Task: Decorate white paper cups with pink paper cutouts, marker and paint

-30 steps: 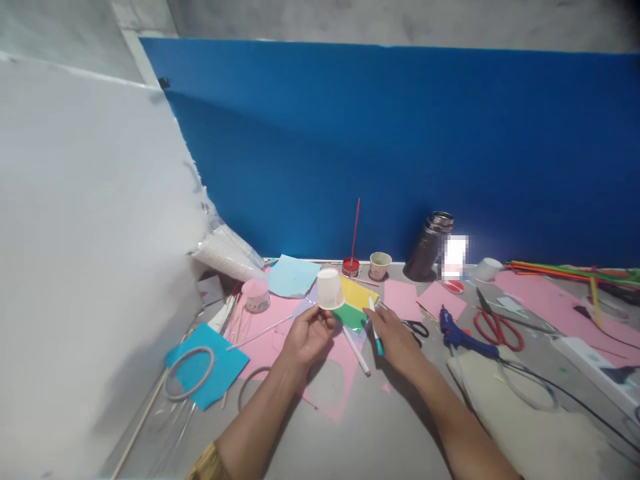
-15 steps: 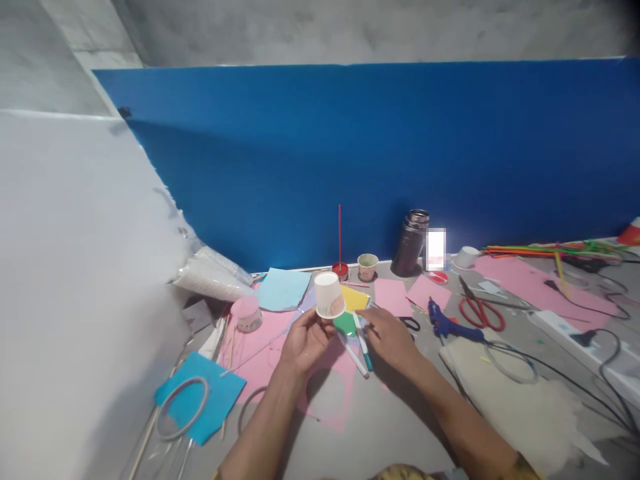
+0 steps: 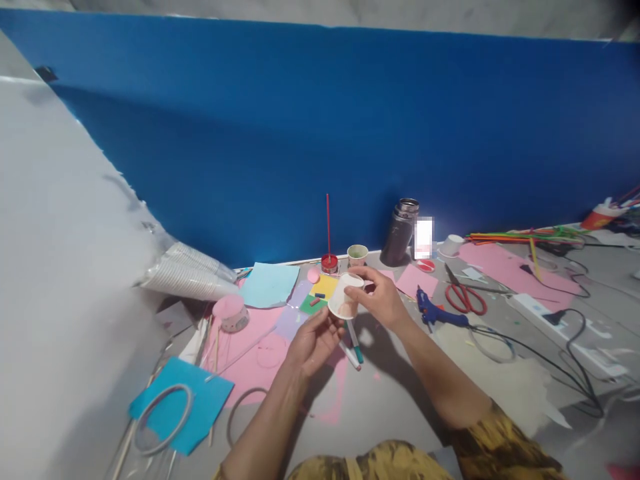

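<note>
A white paper cup (image 3: 344,297) is held above the table in both hands, tilted, with its base turned up. My left hand (image 3: 316,341) grips its rim from below on the left. The fingers of my right hand (image 3: 381,297) are closed around its upper right side. Under the hands lie two capped markers, a teal-ended marker (image 3: 357,347) and a white marker (image 3: 350,357). Just beyond the cup are a yellow sheet (image 3: 324,286) and a green sheet (image 3: 309,305) with small dark pieces on them.
A blue glue gun (image 3: 440,313) and red-handled scissors (image 3: 465,297) lie to the right, near a white power strip (image 3: 565,333) and cables. A dark flask (image 3: 399,233) stands at the back. Stacked paper cups (image 3: 185,273) lie at left, by a light blue sheet (image 3: 270,284).
My right hand has left the markers and taken hold of the cup, which has moved slightly right and tilted. The camera view has shifted down and to the right.
</note>
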{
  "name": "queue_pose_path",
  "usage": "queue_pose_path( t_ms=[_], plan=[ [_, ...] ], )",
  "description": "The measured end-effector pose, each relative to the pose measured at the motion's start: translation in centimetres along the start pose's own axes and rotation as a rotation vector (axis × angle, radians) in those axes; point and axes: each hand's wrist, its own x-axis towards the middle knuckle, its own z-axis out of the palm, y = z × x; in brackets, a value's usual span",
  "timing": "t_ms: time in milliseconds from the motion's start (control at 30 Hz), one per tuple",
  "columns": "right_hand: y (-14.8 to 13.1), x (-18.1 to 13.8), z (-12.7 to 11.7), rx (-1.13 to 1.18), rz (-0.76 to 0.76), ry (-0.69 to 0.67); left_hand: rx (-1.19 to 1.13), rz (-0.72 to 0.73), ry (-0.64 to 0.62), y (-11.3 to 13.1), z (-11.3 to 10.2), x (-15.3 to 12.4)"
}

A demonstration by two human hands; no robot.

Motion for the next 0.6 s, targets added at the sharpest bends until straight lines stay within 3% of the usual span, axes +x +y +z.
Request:
queue_pose_path(
  t_ms=[167,267,433,600],
  plan=[
    [1.0,-0.2,0.2,-0.004,-0.038,0.064,-0.047,0.025,0.048,-0.4,-0.4,0.0],
    [2.4,-1.3,-0.4,-0.183,-0.061,0.069,-0.145,0.035,0.128,0.5,-0.6,0.2],
    [4.6,-4.6,-0.3,-0.611,-0.058,-0.427,-0.245,0.088,0.144,1.7,-0.8,0.3],
    [4.3,-6.6,2.0,-0.816,-0.194,-0.604,-0.286,0.126,0.113,2.0,-0.8,0.2]
  ],
)
